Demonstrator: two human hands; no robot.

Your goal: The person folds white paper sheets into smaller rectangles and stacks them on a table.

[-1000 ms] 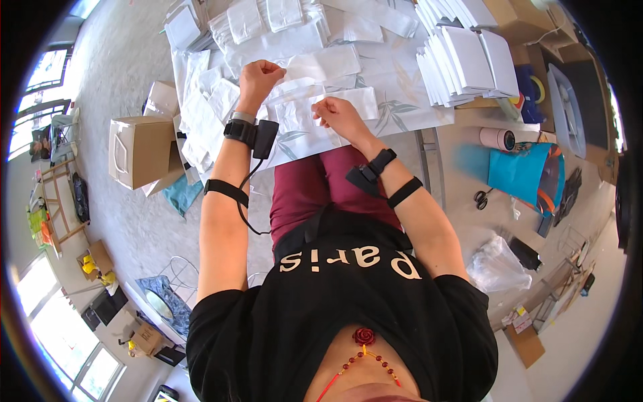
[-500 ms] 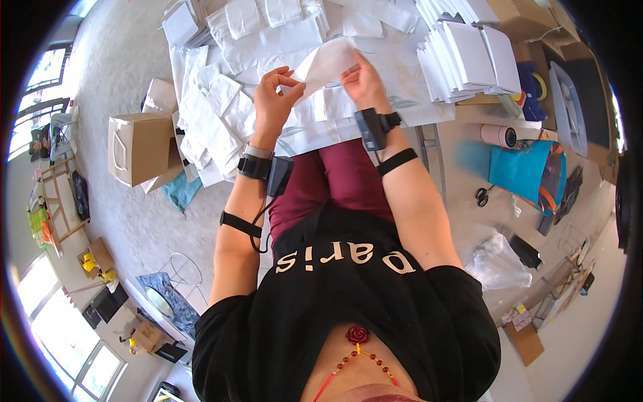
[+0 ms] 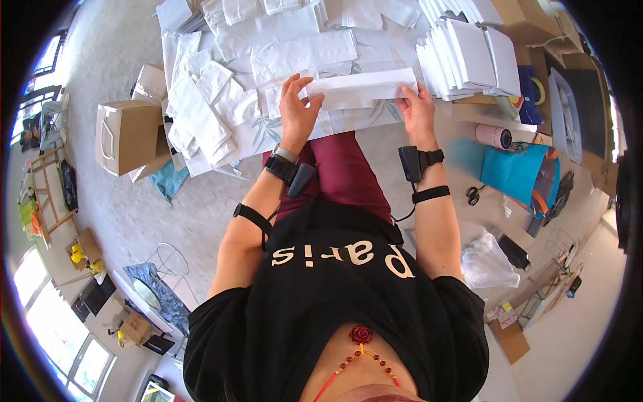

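My left hand [image 3: 299, 110] pinches the left end of a long, narrow white sheet [image 3: 362, 87], paper-like and stretched flat between my hands. At its right end, the thumb and fingers of my right hand [image 3: 417, 110] grip the lower edge. The sheet lies level just over the near part of the table [image 3: 382, 119], whose covering has a grey-green leaf pattern. Beyond it, flat white pieces [image 3: 305, 55] lie in an overlapping layer. Loose white pieces [image 3: 204, 110] are heaped left of my left hand. I cannot tell whether the sheet is paper or thin cloth.
White folded stacks [image 3: 465, 60] stand at the table's right side. Cardboard boxes [image 3: 127, 137] sit on the left. On the right are a pink cylinder [image 3: 493, 136], a blue bag [image 3: 519, 173], black scissors [image 3: 473, 195] and a clear plastic bag [image 3: 490, 261].
My hands have moved apart and to the right. The white sheet, tilted and bent before, is now spread straight and level between them.
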